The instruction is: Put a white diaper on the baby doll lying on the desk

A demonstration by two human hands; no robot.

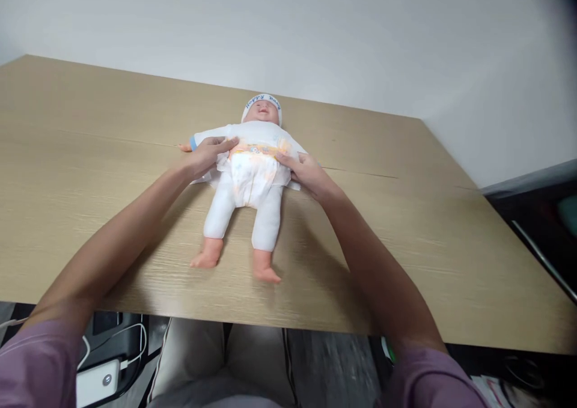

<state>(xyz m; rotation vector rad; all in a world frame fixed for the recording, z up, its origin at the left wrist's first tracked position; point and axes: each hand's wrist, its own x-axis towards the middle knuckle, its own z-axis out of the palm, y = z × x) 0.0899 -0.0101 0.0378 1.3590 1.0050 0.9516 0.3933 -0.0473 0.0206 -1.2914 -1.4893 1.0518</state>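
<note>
So I've got the baby doll (250, 173) lying on its back on the wooden table (90, 155), head pointing away from me, feet toward my edge. No boxes or bins anywhere near the doll, just bare tabletop around it. The doll's white cap (262, 103) has blue lettering that reads something like "Happy Day", a bit blurry so don't quote me. It wears a white suit, bare pinkish feet sticking out, and a white diaper (253, 170) with an orange-yellow printed band across the waist; can't read the print on that. My left hand (208, 154) sits on the doll's side by the diaper's waistband, fingers laid flat over the cloth rather than curled tight. My right hand (306, 172) is on the doll's other side, fingertips pinching the diaper edge at the waist. The doll's one arm pokes out past my left hand
</note>
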